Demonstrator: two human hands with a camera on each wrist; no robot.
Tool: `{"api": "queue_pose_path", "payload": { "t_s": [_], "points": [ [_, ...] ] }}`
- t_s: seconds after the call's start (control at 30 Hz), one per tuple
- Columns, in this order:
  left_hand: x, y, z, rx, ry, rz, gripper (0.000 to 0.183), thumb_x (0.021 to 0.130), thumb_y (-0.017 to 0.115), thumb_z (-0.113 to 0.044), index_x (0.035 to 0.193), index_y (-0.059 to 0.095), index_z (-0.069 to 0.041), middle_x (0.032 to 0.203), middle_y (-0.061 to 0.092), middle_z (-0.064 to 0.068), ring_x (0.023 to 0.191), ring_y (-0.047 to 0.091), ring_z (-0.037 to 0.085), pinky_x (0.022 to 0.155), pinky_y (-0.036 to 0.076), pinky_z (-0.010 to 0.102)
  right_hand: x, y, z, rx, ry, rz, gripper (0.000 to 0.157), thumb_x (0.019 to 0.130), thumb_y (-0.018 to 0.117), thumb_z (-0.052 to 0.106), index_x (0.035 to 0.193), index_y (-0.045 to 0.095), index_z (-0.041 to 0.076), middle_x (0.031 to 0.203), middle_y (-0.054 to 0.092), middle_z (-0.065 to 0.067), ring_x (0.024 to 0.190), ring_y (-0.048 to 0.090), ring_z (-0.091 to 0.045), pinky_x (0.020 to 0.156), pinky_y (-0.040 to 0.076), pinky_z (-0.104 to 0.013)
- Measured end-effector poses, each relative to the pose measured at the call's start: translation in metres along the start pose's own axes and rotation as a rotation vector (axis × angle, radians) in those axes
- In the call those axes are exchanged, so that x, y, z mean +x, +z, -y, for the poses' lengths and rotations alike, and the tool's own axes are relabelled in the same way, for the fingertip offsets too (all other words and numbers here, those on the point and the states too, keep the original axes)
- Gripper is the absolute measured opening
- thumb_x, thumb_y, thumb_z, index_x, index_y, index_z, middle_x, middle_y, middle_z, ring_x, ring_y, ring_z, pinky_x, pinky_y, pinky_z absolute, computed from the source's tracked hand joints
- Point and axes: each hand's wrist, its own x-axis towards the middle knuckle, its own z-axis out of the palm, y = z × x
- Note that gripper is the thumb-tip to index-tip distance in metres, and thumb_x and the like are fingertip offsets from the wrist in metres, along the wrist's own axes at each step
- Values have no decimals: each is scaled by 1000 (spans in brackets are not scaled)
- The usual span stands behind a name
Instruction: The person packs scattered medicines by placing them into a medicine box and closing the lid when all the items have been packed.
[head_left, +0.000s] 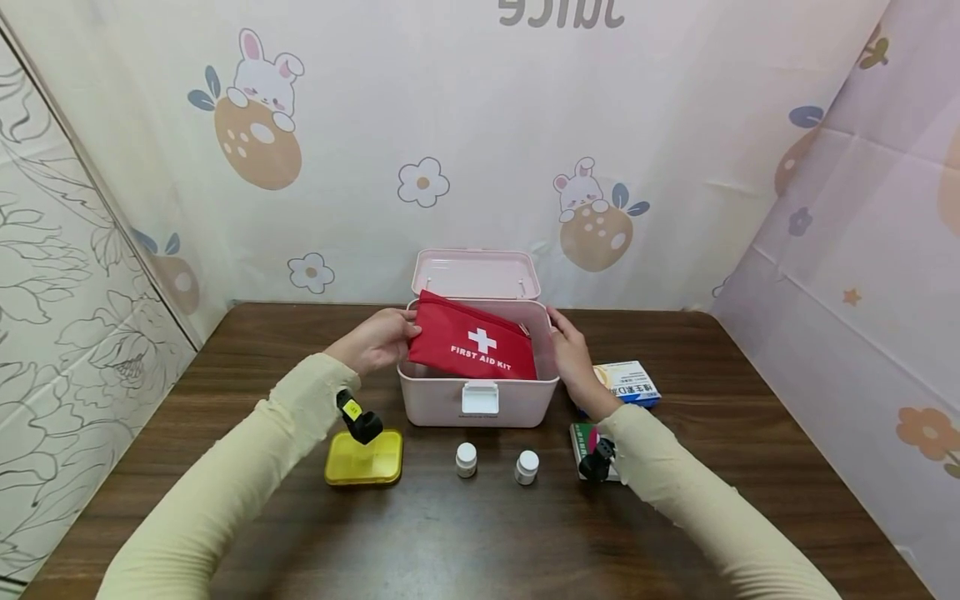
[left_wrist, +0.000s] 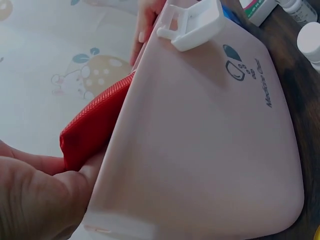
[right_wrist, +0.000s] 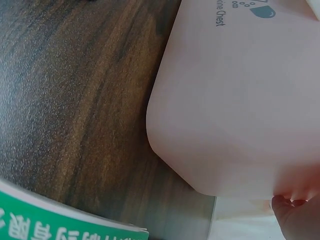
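Backdrop: a pale curtain (head_left: 487, 125) printed with rabbits, fruit and flowers hangs behind a dark wood-grain table (head_left: 450, 542).
Medicine chest: a pink box (head_left: 427, 407) stands towards the far side, its lid (head_left: 476, 275) raised at the back and a white latch (head_left: 480, 397) on the near face.
Red pouch: the first aid pouch (head_left: 450, 337) sits tilted in the box mouth, left end higher, right end down inside.
Left hand: the left hand (head_left: 378, 340) pinches the pouch's left end between thumb and fingers.
Right hand: the right hand (head_left: 577, 367) touches the box's right rim; whether its fingers curl round it, I cannot tell.
Near the box: a yellow case (head_left: 363, 460) lies near left, two white-capped bottles (head_left: 466, 460) stand in front, and a white-and-blue carton (head_left: 630, 382) and a green-and-white carton (head_left: 581, 444) lie to the right.
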Motion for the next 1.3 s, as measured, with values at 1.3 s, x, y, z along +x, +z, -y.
{"api": "queue_pose_path", "payload": {
  "t_s": [1.3],
  "points": [
    [26, 28, 27, 161, -29, -122, 45, 96, 22, 13, 137, 40, 10, 113, 50, 11, 101, 48, 20, 95, 45, 33, -1, -1, -2, 7, 6, 0, 50, 109, 31, 12, 158, 24, 2, 162, 27, -17, 148, 26, -32, 117, 27, -46]
  ]
}}
